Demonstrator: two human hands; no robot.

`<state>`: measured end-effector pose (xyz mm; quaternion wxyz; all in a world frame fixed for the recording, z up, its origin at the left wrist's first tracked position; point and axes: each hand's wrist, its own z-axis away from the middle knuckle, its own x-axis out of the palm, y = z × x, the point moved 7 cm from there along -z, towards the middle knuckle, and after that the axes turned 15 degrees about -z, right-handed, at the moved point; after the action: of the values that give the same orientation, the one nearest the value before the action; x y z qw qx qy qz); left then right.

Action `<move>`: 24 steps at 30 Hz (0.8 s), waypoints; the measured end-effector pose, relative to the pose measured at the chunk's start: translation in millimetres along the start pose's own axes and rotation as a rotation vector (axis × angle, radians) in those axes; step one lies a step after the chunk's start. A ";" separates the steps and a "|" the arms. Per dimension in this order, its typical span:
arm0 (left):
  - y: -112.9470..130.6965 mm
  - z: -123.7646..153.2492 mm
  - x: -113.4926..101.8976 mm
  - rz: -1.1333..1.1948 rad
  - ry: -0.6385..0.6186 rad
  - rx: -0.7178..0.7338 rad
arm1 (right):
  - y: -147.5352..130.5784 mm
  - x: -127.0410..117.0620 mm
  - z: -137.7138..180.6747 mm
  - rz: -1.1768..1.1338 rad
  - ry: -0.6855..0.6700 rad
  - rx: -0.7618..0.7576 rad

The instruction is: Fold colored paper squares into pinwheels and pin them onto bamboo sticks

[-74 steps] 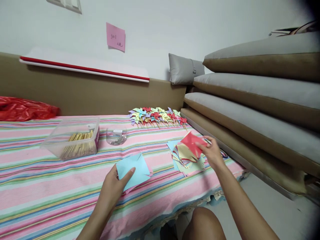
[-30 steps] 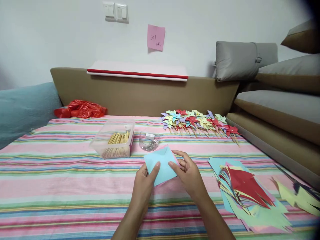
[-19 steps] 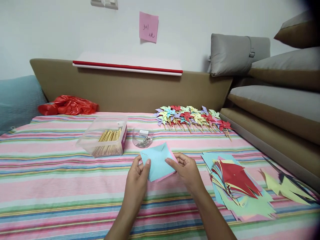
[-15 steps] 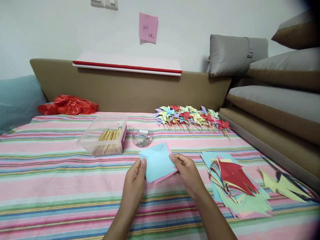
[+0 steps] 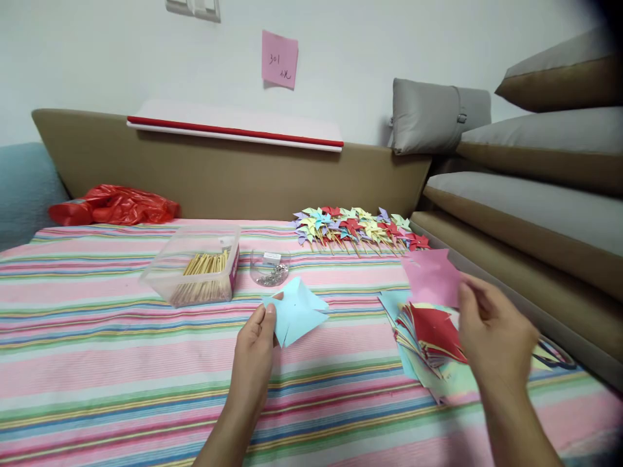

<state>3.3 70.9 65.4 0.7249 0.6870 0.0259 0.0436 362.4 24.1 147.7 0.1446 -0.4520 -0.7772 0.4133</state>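
Between the thumb and fingers of my left hand (image 5: 256,340) is a light blue paper square (image 5: 298,314) with slits cut in from its corners. My right hand (image 5: 496,331) pinches a pink paper square (image 5: 432,277), its edges also slit, above the paper pile on the right. That pile holds red cut paper (image 5: 437,332) on top, with yellow, green and blue sheets (image 5: 403,353) under and around it. My right hand and the pink paper cover part of the pile.
A clear plastic box (image 5: 160,279) of wooden sticks (image 5: 207,269) stands left of centre, beside a round tub (image 5: 270,269) of small metal pieces. Finished paper pinwheels (image 5: 355,227) lie at the back. Scissors (image 5: 557,357) and stacked cushions (image 5: 525,207) are at the right; a red bag (image 5: 121,204) lies back left.
The pink paper has come away from behind the blue one. My right hand has carried it right, over the pile; my left hand keeps the blue paper. The view has turned slightly right.
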 end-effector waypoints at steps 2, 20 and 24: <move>1.6 -0.7 4.1 0.020 -0.025 0.010 | 4.6 -29.4 2.6 0.286 0.033 -0.178; -4.3 -8.1 3.1 0.424 0.114 -0.005 | -100.0 134.2 111.8 -0.120 -1.011 -0.619; -1.7 -10.6 -1.7 0.546 0.116 -0.002 | -107.8 163.7 140.4 -0.307 -0.856 -0.664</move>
<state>0.7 81.1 63.2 0.6843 0.6642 -0.1187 0.2766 125.6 59.9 120.1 -0.2753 -0.1466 -0.9118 0.2671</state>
